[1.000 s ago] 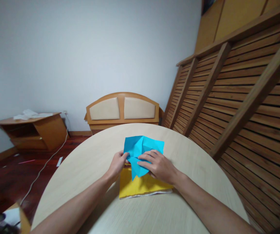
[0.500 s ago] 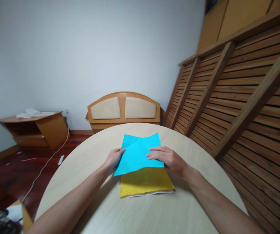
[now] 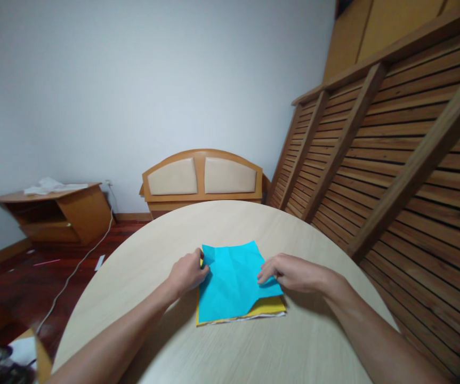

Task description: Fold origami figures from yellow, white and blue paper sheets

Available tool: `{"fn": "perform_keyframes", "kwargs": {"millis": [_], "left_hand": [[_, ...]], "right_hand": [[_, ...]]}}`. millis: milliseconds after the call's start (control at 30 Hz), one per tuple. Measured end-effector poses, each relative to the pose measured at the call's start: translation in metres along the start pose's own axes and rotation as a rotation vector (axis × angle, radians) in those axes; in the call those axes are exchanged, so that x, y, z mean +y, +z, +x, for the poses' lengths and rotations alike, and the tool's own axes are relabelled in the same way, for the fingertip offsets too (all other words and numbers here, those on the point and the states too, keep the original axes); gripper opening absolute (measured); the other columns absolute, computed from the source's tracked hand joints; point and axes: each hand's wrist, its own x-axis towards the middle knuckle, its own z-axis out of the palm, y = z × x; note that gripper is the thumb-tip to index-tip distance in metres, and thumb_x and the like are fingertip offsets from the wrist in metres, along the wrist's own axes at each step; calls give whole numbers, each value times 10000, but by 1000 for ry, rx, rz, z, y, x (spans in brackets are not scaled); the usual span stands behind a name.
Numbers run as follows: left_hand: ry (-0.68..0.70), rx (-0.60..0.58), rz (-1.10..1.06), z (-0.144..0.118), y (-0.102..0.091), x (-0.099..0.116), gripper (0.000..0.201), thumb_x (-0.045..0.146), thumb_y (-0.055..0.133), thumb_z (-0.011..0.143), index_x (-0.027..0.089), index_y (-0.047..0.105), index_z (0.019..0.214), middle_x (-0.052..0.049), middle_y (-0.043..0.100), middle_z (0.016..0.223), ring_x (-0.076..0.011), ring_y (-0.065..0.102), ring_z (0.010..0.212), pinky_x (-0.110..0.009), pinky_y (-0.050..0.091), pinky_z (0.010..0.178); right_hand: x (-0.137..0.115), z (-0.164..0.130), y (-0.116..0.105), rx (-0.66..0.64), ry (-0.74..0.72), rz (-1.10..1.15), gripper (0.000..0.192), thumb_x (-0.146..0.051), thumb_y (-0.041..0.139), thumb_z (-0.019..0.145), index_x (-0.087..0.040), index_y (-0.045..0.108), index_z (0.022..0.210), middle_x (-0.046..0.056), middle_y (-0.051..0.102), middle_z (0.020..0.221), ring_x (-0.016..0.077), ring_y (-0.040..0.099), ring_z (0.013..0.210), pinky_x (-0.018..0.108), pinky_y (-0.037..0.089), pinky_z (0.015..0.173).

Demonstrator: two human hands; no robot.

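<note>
A creased bright-blue sheet of paper (image 3: 230, 277) lies over a yellow sheet (image 3: 270, 305), which shows along the near edge and at the left side. White edges peek out beneath the yellow. My left hand (image 3: 188, 271) pinches the blue sheet's left edge between thumb and curled fingers. On the other side, my right hand (image 3: 280, 271) grips the right edge with bent fingers, and the paper buckles there. The near right corner of the blue sheet is lifted a little off the yellow.
The papers rest on a round pale wooden table (image 3: 230, 218). Beyond it stands a headboard (image 3: 202, 178) against the wall. Slatted wooden panels (image 3: 373, 160) lean at the right. A low cabinet (image 3: 65, 213) with white papers and a cable (image 3: 73, 269) are at the left.
The blue sheet has come down and toward me, now covering most of the yellow one. Both hands moved nearer with it, and the right fingers went from lying flat to curled.
</note>
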Motion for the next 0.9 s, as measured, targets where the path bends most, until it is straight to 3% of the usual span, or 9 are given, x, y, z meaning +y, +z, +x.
{"fn": "perform_keyframes", "kwargs": {"millis": [100, 167, 267, 333, 400, 467, 667, 800, 900], "left_hand": [[3, -9, 212, -8, -9, 13, 430, 428, 511, 888, 146, 512, 1211, -176, 689, 1054, -323, 665, 946, -396, 497, 772], [106, 57, 222, -14, -7, 21, 437, 423, 475, 917, 141, 488, 1250, -178, 634, 1177, -322, 611, 1093, -416, 500, 855], [348, 123, 120, -20, 12, 31, 515, 438, 449, 935, 165, 414, 1370, -165, 483, 1414, -297, 482, 1286, -435, 425, 1043], [485, 47, 65, -24, 29, 35, 585, 451, 435, 945, 163, 344, 1446, -154, 358, 1533, -289, 341, 1411, -457, 314, 1149], [460, -94, 63, -25, 42, 37, 583, 429, 360, 979, 156, 298, 1490, -145, 333, 1558, -283, 266, 1457, -487, 251, 1180], [430, -187, 76, -25, 48, 36, 610, 465, 315, 994, 153, 273, 1516, -131, 271, 1589, -292, 182, 1483, -513, 188, 1196], [480, -237, 95, -22, 31, 32, 596, 490, 335, 997, 254, 256, 1539, -112, 188, 1613, -338, 126, 1485, -582, 167, 1174], [706, -171, 60, -34, 17, 44, 520, 396, 412, 984, 339, 344, 1496, -65, 263, 1600, -324, 187, 1478, -582, 181, 1174], [869, -216, -4, -47, 15, 56, 604, 577, 475, 925, 379, 354, 1483, -42, 254, 1604, -367, 245, 1453, -617, 216, 1151]], "right_hand": [[-1, 3, -1, -34, 66, -4, 361, -111, 528, 817, -242, 773, 1047, 45, 747, 1102, 223, 697, 991, 323, 532, 902], [-6, 12, 5, 62, 48, -54, 354, -170, 496, 883, -261, 743, 1120, 41, 717, 1180, 231, 664, 1072, 355, 499, 962], [-16, 31, 29, 249, -1, -134, 410, -353, 463, 967, -270, 580, 1352, 43, 582, 1389, 247, 500, 1302, 439, 316, 1143], [-19, 41, 48, 200, 20, -154, 562, -482, 457, 966, -270, 405, 1483, 37, 384, 1546, 261, 314, 1433, 459, 212, 1192], [-17, 46, 64, 71, 111, -137, 640, -558, 354, 984, -265, 253, 1544, 33, 244, 1604, 274, 179, 1483, 491, 136, 1206], [-11, 46, 70, 9, 194, -144, 680, -620, 288, 976, -271, 207, 1554, 26, 183, 1619, 284, 109, 1496, 506, 85, 1208], [21, 36, 49, 47, 479, -271, 715, -648, 256, 959, -243, 246, 1548, 50, 128, 1628, 314, 65, 1497, 524, 72, 1197], [32, 35, 42, 74, 547, -305, 695, -613, 254, 967, -231, 259, 1546, 58, 144, 1628, 311, 85, 1496, 504, 90, 1197], [34, 38, 44, 69, 564, -313, 700, -622, 249, 962, -243, 242, 1550, 54, 124, 1632, 307, 62, 1498, 520, 77, 1193]]}}
